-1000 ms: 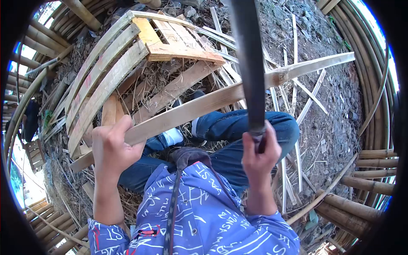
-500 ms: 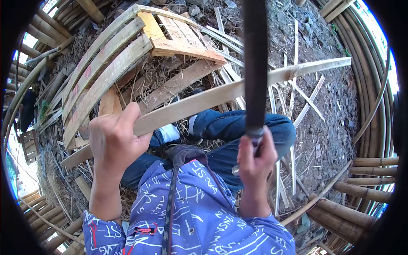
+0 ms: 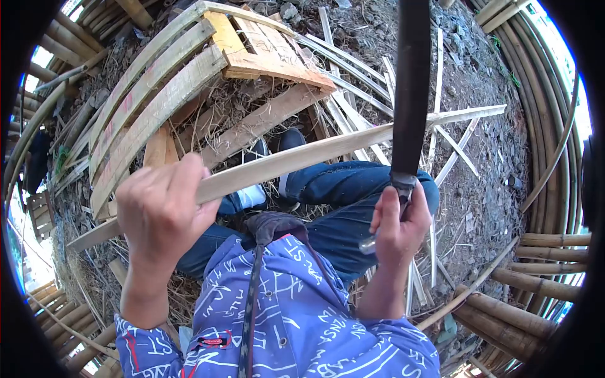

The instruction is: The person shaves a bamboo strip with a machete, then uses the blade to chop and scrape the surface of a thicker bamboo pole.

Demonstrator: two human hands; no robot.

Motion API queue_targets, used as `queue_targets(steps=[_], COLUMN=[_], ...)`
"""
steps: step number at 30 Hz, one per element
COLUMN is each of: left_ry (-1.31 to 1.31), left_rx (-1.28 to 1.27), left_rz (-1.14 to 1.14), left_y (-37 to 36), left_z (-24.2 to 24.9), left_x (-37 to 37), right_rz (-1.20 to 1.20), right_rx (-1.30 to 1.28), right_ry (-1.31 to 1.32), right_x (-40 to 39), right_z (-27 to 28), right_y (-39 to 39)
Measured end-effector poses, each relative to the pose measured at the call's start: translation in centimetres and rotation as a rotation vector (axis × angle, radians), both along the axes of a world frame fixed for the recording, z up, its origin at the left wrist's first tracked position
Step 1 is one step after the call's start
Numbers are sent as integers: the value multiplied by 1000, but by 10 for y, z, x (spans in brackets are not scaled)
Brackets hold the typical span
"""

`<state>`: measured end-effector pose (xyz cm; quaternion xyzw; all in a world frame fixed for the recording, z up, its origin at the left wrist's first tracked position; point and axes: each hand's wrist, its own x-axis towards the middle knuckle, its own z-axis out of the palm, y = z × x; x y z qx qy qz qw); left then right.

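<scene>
My left hand (image 3: 164, 211) is closed round a long pale wooden strip (image 3: 296, 154), which slants up to the right across my lap. Its near end sticks out past the fist at lower left. In my right hand (image 3: 403, 220) is the handle of a large knife (image 3: 411, 94) with a long, wide, dark blade pointing up and away. The blade overlaps the strip in this view and hides a short piece of it. Below the fingers, the rounded handle end shows.
A slatted wooden crate (image 3: 271, 68) lies tilted beyond my feet. Thin cut strips (image 3: 460, 151) and shavings litter the stony ground on the right. My bent legs in jeans (image 3: 334, 189) are under the strip. Bamboo poles (image 3: 535, 283) line the sides.
The knife and my right hand have moved to the right. My left hand has shifted slightly left, drawing the strip left and tipping its far end a little lower.
</scene>
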<state>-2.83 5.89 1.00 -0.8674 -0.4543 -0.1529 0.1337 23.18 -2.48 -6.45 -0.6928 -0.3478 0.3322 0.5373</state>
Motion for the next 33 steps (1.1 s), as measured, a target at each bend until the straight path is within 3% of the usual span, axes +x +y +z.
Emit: queue_targets(steps=[2,6,9,16,18,21,26,29,33], left_ry=[-8,-77,-63,-81,-96,-104,-92,-50,-78], left_rx=[-22,-103,-84,-69,-54,-18,-53,-20,-4], left_rz=[-31,-2,9,9,5,-25,-26,-21,-66], left_y=[2,5,-1,-1,1,6,3,11,9], left_z=[5,-3,3,6,4,3,3,-1,-5], left_x=[10,7,12,11,17,19,22,27,28], right_rz=[57,174,-2,104,75,192,110,222,168], right_rx=[31,96,37,100,53,116,-1,109,49], right_ry=[79,-233,-92,-146,3,-141,-49,-208,-62], right_x=[-14,-17,-20,-16,-29,-35,-27,-36,-20], right_z=[4,-6,-8,-4,1,-3,6,-6,-2], right_y=[-1,-6,-2,-7,-8,-11,-7,-6,-2])
